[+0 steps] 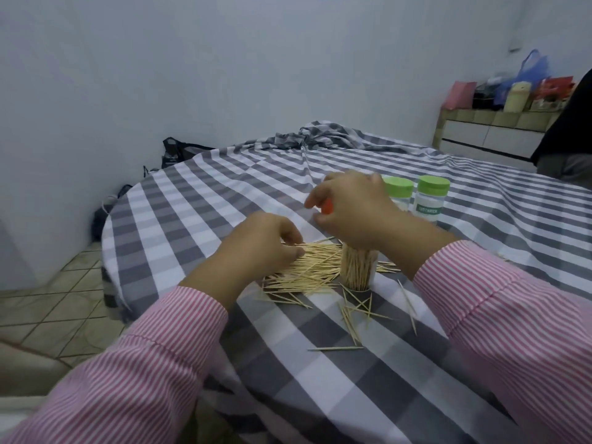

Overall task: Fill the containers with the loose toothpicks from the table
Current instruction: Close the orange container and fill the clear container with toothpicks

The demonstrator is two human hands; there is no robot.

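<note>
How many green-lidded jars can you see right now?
2: one jar far right on the table, another beside it, partly behind the right hand. More may be hidden.

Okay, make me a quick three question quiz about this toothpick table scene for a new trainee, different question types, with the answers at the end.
1. True or false: the clear container in front of the person stands upright and is packed with toothpicks.
2. Multiple choice: what colour are the lids on the two jars behind the right hand? A) blue B) green C) white
3. Short answer: where does the left hand rest?

Key
1. True.
2. B, green.
3. On the pile of loose toothpicks on the checked tablecloth, left of the container, with its fingers curled round some of them.
</note>
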